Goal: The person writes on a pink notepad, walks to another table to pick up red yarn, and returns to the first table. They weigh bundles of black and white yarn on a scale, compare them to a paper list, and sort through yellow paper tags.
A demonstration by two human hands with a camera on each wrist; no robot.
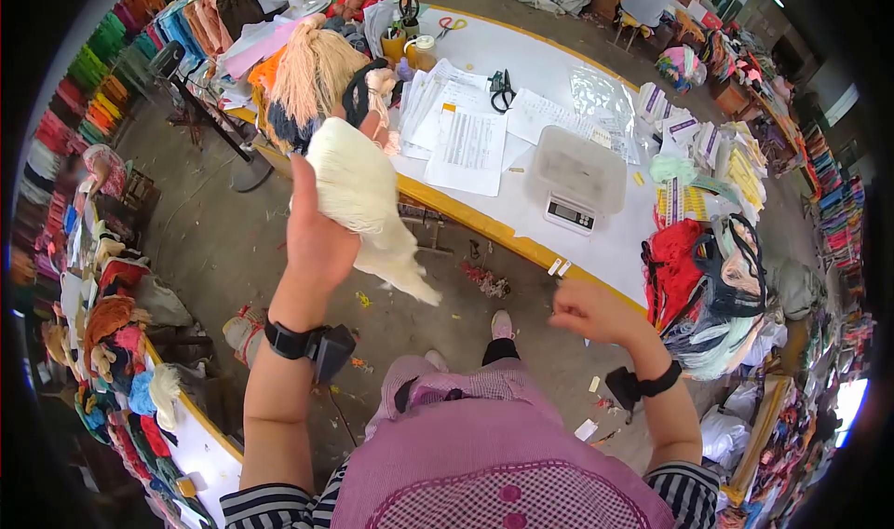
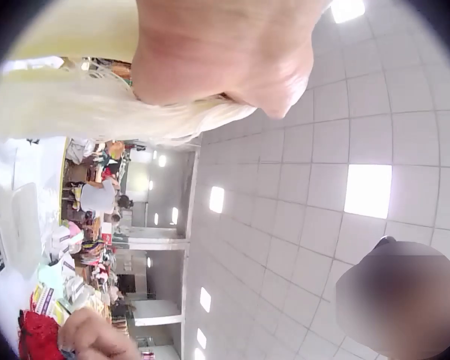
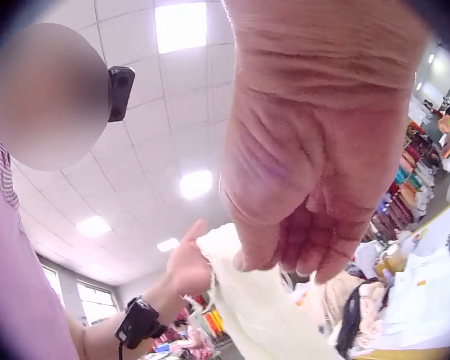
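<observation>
**Yarn workshop: cream bundle up in the air**

Yarn shop floor beside the long white table (image 1: pixel 521 222). Left hand (image 1: pixel 317 240) grips 1 cream yarn bundle (image 1: pixel 358 189) raised high; right hand (image 1: pixel 591 310) hangs loosely curled, holding nothing. Scale (image 1: pixel 577 180) sits bare, so weighing looks undone.

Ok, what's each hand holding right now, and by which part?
The left hand grips the cream yarn bundle around its middle, raised, with the tail hanging below. The right hand holds nothing, fingers loosely curled.

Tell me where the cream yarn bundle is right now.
Head view, left of centre: the cream yarn bundle is gripped in the raised left hand, above the floor beside the table.
</observation>
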